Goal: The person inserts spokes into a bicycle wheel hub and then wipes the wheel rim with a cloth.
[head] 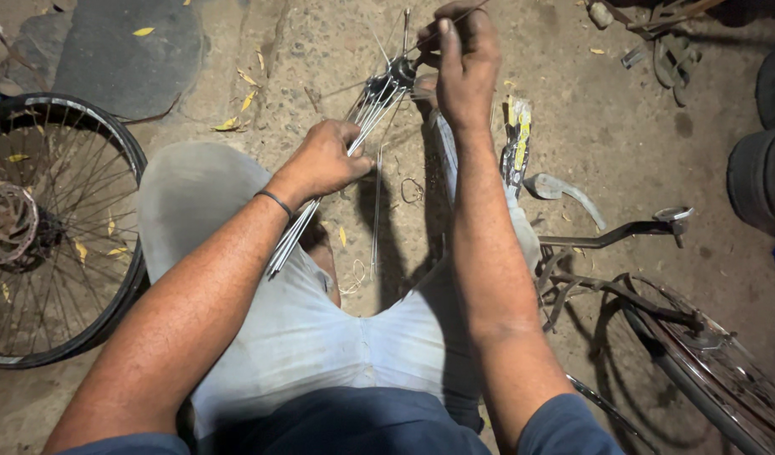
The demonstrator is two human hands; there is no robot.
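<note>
Down on the dirt floor now, and the left hand is closed tight around a bundle of thin metal spokes, the loose ends trailing down past the wrist and over the pale trousers. Follow those spokes up and they fan into a small dark wheel hub, held up in the air just above the knees. The right hand is up at the hub, fingers pinched shut on a single spoke that pokes out past the top edge of view. A dark band circles the left wrist. Off to the left lies a spoked bicycle wheel with a rusty hub, flat on the ground and well apart from the hands. Over on the right, part of a bicycle frame and another wheel lie near the right knee. A few yellow leaves are scattered across the dirt, and a single loose spoke hangs between the knees.
</note>
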